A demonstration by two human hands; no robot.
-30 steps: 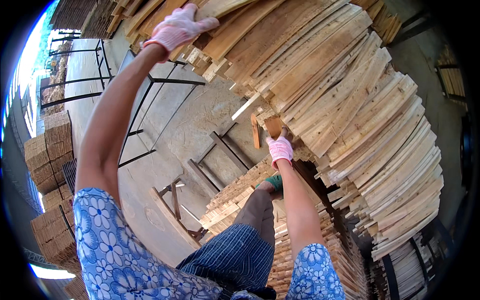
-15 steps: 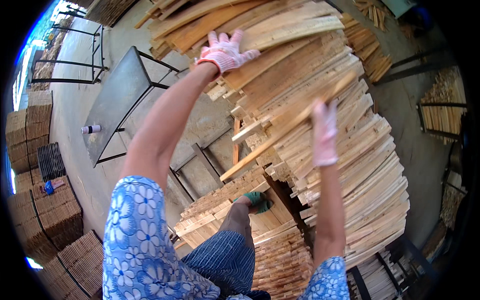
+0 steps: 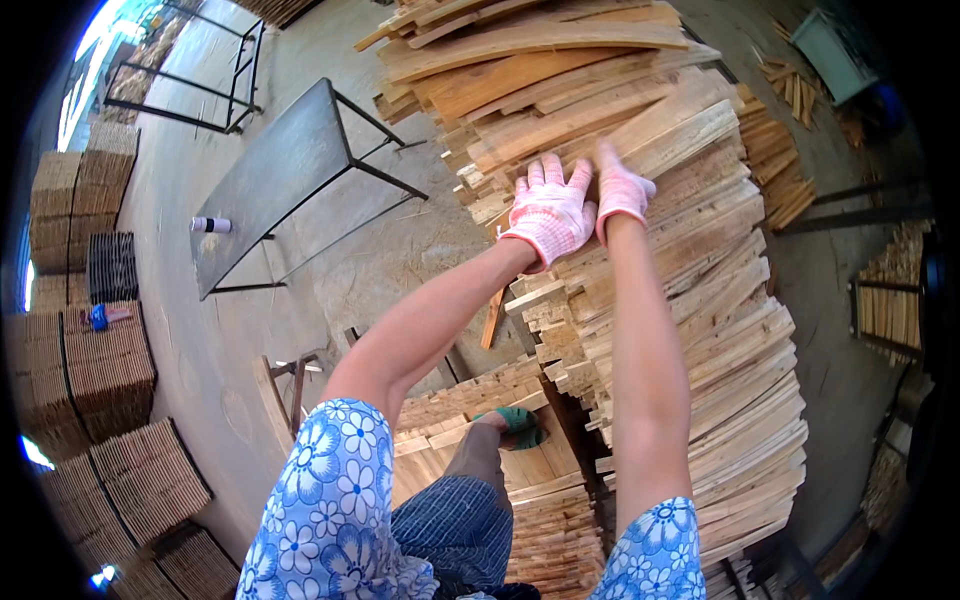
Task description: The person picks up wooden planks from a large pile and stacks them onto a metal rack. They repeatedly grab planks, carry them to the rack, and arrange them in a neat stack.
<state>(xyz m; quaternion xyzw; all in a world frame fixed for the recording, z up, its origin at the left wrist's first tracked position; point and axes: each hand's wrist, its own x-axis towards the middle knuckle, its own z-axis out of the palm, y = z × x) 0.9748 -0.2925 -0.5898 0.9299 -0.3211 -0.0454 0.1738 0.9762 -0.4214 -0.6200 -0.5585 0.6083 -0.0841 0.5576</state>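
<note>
A long, high pile of rough wooden boards (image 3: 700, 270) runs from the far middle down the right of the head view. Both my hands wear pale pink knit gloves and are close together on top of it. My left hand (image 3: 552, 212) lies on the boards with its fingers spread, near the pile's left edge. Just right of it, my right hand (image 3: 624, 192) rests on the boards, fingers stretched away from me and thumb out to the right. Its fingertips are slightly blurred. Neither hand visibly grips a board.
Left of the pile stands a dark metal table (image 3: 275, 170) with a small cylindrical container (image 3: 211, 225) on it. Strapped wood bundles (image 3: 105, 350) line the far left. A lower wood stack (image 3: 555, 540) lies below, by my green sandal (image 3: 520, 428). A greenish bin (image 3: 835, 55) stands far right.
My left hand has come nearer and to the right; my right hand has moved farther away, beside it. The long strip under my right hand no longer lies slanted across the pile's left edge.
</note>
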